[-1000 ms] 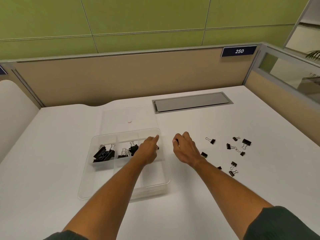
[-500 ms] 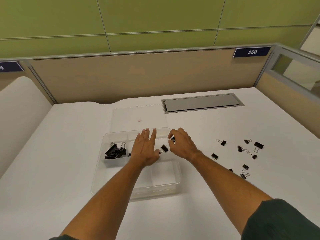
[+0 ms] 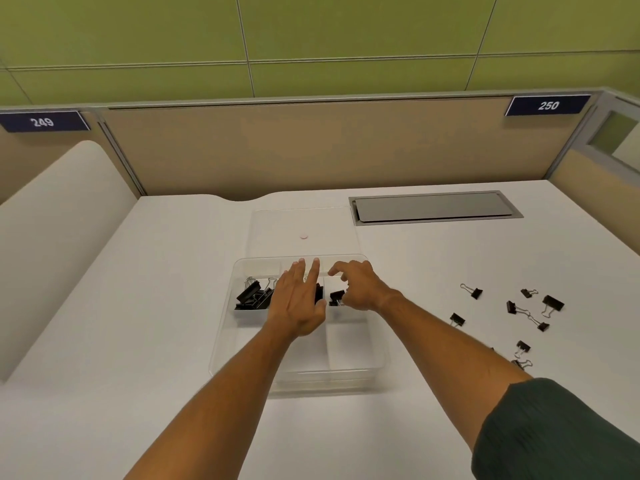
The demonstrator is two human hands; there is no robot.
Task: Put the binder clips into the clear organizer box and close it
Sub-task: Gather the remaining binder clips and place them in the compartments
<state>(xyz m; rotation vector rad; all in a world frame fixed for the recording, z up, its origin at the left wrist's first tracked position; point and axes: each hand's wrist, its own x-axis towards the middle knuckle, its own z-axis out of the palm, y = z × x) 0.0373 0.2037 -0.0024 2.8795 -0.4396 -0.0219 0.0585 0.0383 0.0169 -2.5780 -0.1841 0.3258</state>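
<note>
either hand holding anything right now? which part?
Left hand flat and open, holds nothing. Right hand curled over a binder clip; an actual grip cannot be told.

White desk (image 3: pixel 138 306), tan partition (image 3: pixel 311 150), green wall (image 3: pixel 311 29)

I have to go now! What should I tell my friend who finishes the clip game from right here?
Left hand: open, fingers straight, over the middle of the clear organizer box.
Right hand: fingers curled over the box's right compartment, beside a clip; whether it holds one cannot be told.
Done: a pile of binder clips lies in the left compartment, more in the middle one.
Left: the loose clips on the desk to the right go in. Then swing the open lid, lying flat behind the box, shut.
</note>
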